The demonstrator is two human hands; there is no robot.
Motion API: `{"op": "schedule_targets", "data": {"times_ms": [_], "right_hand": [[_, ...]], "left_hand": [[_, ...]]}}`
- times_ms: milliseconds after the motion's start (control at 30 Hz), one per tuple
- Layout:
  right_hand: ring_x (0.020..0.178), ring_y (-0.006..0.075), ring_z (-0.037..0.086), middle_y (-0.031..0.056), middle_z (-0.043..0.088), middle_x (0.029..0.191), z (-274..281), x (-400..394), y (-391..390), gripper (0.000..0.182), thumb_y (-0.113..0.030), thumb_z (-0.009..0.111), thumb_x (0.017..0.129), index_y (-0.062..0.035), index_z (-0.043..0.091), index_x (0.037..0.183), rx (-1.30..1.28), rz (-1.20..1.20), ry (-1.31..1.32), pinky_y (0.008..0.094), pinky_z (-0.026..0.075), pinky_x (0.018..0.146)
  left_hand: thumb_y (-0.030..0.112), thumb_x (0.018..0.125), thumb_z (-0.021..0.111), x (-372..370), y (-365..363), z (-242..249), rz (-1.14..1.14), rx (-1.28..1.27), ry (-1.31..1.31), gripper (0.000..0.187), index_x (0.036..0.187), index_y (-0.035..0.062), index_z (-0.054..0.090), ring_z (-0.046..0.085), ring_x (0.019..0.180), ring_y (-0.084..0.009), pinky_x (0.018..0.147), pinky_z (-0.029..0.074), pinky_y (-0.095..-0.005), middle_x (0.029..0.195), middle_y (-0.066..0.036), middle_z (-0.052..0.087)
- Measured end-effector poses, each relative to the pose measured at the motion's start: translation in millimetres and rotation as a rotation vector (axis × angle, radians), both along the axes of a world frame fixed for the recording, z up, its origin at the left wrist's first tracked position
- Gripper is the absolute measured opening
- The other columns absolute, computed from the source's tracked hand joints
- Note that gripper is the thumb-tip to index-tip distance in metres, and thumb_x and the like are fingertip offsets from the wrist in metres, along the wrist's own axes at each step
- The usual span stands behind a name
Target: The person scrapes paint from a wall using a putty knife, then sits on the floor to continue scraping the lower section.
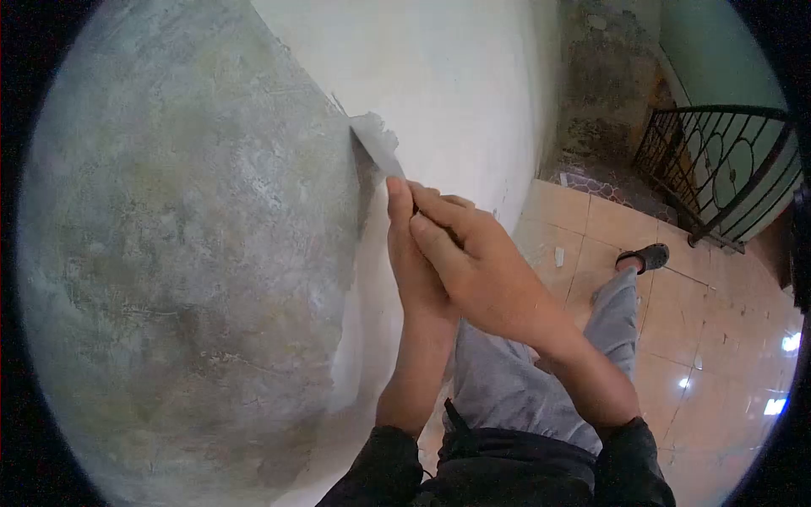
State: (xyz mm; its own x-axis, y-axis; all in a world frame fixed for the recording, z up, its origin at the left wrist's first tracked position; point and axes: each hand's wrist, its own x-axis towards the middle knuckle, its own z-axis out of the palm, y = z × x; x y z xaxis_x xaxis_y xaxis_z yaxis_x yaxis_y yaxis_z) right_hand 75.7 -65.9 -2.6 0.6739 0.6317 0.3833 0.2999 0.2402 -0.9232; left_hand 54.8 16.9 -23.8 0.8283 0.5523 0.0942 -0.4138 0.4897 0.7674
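Both of my hands are closed together around a scraper (387, 154), whose handle is hidden inside the grip. Its grey blade points up and to the left, with a ragged whitish layer along its end. The blade's tip touches the edge where the white paint (439, 93) meets the bare grey wall (203, 220). My left hand (414, 266) lies underneath, thumb pointing up along the tool. Over it wraps my right hand (494, 275), its fingers folded around the front.
A tiled floor (684, 338) with small pale flakes (559, 256) lies to the right. One foot in a dark clog (650, 257) stands there. Farther back are a black metal railing (718, 169) and a stained wall section (608, 76).
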Motion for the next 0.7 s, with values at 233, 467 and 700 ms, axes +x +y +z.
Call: {"op": "schedule_targets", "data": {"times_ms": [233,467,700], "right_hand": [[0.093,0.0255,0.056,0.0214,0.060,0.099,1.3,1.3,4.4,0.038,-0.017,0.044,0.093,0.0053,0.049,0.123,0.008,-0.010,0.054,0.0315,0.041,0.086],[0.074,0.0106,0.051,0.0059,0.058,0.085,3.7,6.3,5.4,0.039,-0.021,0.045,0.094,0.0039,0.050,0.123,0.028,0.081,0.143,0.0240,0.042,0.068],[0.067,0.0080,0.048,0.0029,0.055,0.078,5.4,9.3,5.1,0.041,-0.023,0.045,0.094,0.0014,0.051,0.126,-0.011,0.088,0.157,0.0227,0.041,0.061]], "left_hand": [[0.051,0.091,0.049,-8.1,-13.1,14.7,0.067,-0.062,-0.011,0.040,0.078,0.0126,0.046,0.050,0.064,-0.0102,0.057,0.043,-0.0257,0.072,-0.002,0.050],[0.052,0.088,0.054,-7.7,-15.2,23.6,0.074,-0.084,0.050,0.040,0.082,0.0124,0.049,0.054,0.070,-0.0125,0.063,0.046,-0.0281,0.080,-0.003,0.055],[0.052,0.088,0.052,-7.5,-24.1,31.9,0.118,-0.035,-0.017,0.040,0.087,0.0124,0.051,0.054,0.077,-0.0135,0.067,0.047,-0.0300,0.086,-0.004,0.055]]}}
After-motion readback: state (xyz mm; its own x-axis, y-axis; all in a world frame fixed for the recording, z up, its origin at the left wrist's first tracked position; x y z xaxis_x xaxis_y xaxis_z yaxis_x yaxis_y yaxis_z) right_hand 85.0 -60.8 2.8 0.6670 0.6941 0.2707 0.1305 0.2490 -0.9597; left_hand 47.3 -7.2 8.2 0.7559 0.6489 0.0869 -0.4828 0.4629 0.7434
